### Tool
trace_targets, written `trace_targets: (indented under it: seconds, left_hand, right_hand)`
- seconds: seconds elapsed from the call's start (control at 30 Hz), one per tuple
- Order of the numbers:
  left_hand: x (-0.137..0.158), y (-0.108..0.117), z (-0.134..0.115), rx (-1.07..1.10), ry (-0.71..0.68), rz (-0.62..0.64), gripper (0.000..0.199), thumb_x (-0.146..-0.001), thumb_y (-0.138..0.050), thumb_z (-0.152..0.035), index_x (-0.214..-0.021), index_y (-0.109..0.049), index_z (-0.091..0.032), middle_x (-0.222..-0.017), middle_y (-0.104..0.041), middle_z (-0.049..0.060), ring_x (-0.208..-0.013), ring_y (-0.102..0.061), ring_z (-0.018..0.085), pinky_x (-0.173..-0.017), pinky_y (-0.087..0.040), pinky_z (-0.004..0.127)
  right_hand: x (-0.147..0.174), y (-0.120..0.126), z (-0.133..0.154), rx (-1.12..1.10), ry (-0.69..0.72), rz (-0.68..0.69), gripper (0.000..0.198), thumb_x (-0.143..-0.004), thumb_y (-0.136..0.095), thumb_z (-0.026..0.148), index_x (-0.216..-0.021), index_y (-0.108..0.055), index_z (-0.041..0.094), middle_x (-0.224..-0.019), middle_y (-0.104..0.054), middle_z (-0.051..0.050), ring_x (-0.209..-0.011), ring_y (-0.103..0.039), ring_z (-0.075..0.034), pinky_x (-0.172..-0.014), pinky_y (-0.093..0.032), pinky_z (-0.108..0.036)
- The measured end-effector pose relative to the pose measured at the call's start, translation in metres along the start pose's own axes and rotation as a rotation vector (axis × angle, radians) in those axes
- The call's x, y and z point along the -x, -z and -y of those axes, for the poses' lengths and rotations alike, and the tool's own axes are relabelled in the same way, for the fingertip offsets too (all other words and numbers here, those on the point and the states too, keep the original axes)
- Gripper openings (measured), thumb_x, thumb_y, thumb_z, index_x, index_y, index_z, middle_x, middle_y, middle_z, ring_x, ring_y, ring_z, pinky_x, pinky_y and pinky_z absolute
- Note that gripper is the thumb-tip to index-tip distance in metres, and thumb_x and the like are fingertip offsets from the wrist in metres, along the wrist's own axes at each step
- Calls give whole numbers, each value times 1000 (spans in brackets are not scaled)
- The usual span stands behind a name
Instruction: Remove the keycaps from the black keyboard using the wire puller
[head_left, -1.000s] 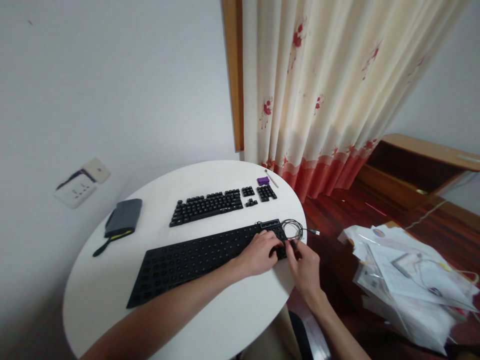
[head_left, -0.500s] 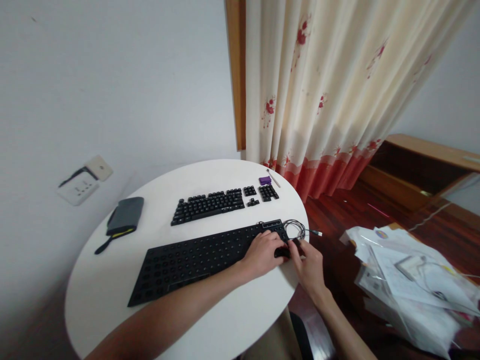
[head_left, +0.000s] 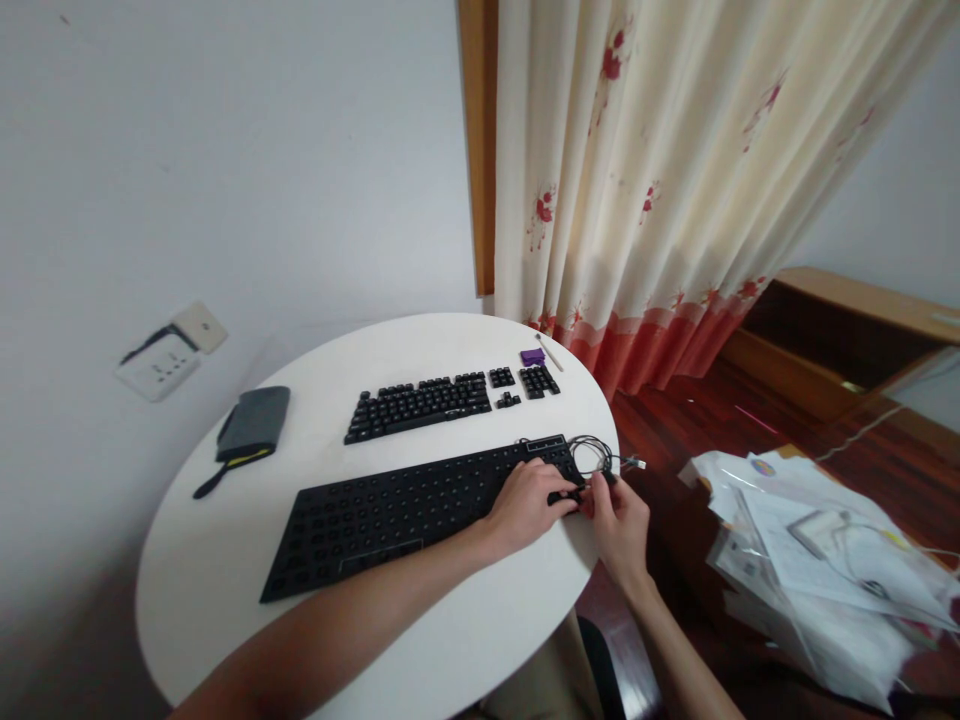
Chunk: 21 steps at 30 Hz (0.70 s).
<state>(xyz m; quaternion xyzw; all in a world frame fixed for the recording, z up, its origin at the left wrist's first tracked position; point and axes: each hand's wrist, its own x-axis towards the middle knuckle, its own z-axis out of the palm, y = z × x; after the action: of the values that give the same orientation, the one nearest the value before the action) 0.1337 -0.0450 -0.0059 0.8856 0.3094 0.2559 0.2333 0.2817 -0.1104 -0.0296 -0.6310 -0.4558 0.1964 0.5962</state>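
Note:
A black keyboard (head_left: 405, 512) with its keycaps off lies aslant on the white round table (head_left: 450, 655). Over its right end rests my left hand (head_left: 525, 505), fingers bent and thumb by the front edge, gripping that end. My right hand (head_left: 621, 520) is just beyond the corner, thumb and fingertips pinched on a small black piece (head_left: 608, 478); its kind is too small to tell. Behind the hands is the keyboard's coiled black cable (head_left: 592, 447) with a USB plug (head_left: 636, 463). Loose black keycaps (head_left: 420, 408) sit in keyboard order farther back.
A purple cloth (head_left: 532, 356) and a thin brush (head_left: 550, 352) lie at the table's back right. At the left is a grey pouch (head_left: 255, 420) with a strap. Papers and plastic bags (head_left: 817, 560) are piled right of the table.
My right hand has drawn slightly to the right, away from my left fingers, with the small black piece in its pinch. My left hand stays on the keyboard's right end.

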Motion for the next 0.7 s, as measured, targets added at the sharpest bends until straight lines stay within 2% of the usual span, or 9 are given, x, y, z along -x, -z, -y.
trace_targets:
  seconds: [0.2, 0.4, 0.57, 0.7]
  left_hand:
    - [-1, 8, -10, 148, -83, -140, 15, -86, -66, -17, -100, -72, -20, -96, -73, 3, -89, -61, 17, -85, -49, 32]
    - [-4, 19, -4, 7, -176, -239, 16, -91, -59, -17, -105, -67, -18, -98, -69, 5, -92, -59, 19, -88, -50, 37]
    - [-5, 26, -4, -101, -204, -236, 14, -93, -54, -16, -104, -63, -17, -101, -66, 7, -97, -57, 21, -92, -49, 40]
    - [-5, 23, -3, -7, -150, -207, 13, -88, -58, -11, -100, -61, -17, -101, -63, 6, -99, -57, 20, -93, -50, 37]
  right_hand:
    - [3, -2, 11, 34, 98, -57, 38, -95, -47, 46, -81, -65, 16, -73, -69, -6, -63, -62, -17, -61, -49, -27]
    - [-4, -16, 19, 4, 19, -22, 41, -95, -46, 49, -86, -67, 15, -77, -72, -10, -64, -66, -21, -60, -51, -29]
    - [-7, -26, 21, 20, 108, -75, 41, -95, -47, 48, -83, -68, 15, -73, -71, -9, -64, -65, -20, -63, -50, -30]
    - [-6, -30, 16, 35, 126, -83, 40, -96, -46, 46, -83, -68, 15, -72, -69, -8, -63, -62, -19, -62, -48, -29]
